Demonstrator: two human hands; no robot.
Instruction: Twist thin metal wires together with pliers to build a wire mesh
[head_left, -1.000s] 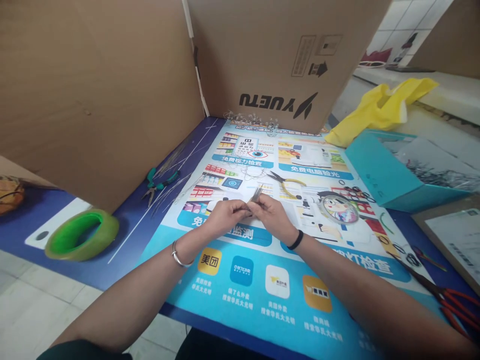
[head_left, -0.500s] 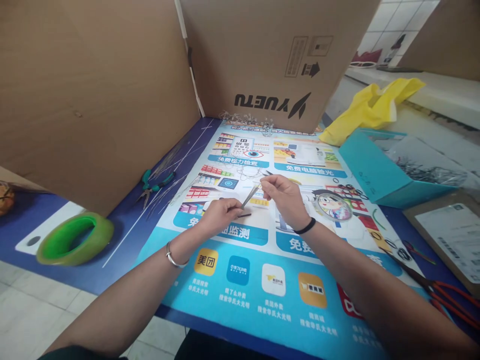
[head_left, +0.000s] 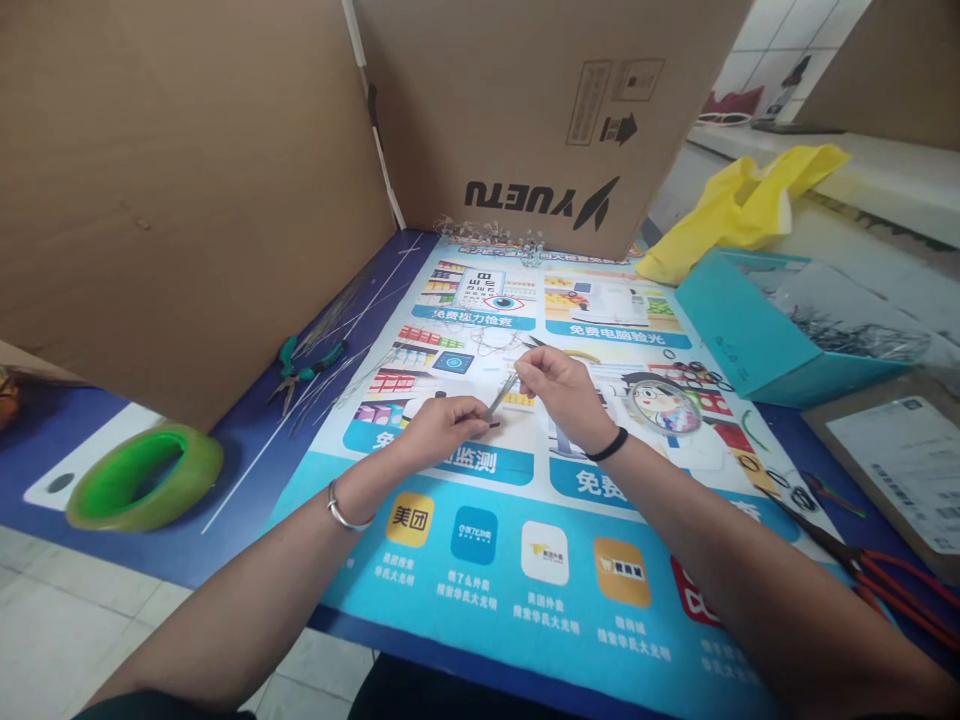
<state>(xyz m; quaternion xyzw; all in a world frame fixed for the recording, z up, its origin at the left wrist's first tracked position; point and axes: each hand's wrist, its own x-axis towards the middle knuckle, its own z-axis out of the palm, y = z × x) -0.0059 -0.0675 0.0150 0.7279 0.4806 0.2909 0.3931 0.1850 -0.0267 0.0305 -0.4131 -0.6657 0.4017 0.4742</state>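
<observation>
My left hand [head_left: 446, 428] is closed around the lower end of a small bundle of thin metal wires [head_left: 501, 396], which slants up to the right. At the bundle's upper end my right hand [head_left: 566, 395] is closed in a pinch; what lies between its fingertips is too small to make out. A short dark strip [head_left: 495, 425] shows beside the left fingertips. Just beyond the hands lie loops of fine wire [head_left: 495, 340] and a tool with a yellow handle [head_left: 574, 354], partly hidden by my right hand.
Teal-handled pliers [head_left: 304, 372] and loose wires lie left, near a green tape roll [head_left: 142, 478]. At right are a round clear dish [head_left: 664, 405], black rings [head_left: 750, 463], orange-handled scissors [head_left: 892, 585] and a teal box [head_left: 750, 325]. Cardboard walls [head_left: 525, 110] stand behind.
The view has shifted slightly. Both hands keep nearly the same pose at the wires, with the right fingertips still at the upper end.
</observation>
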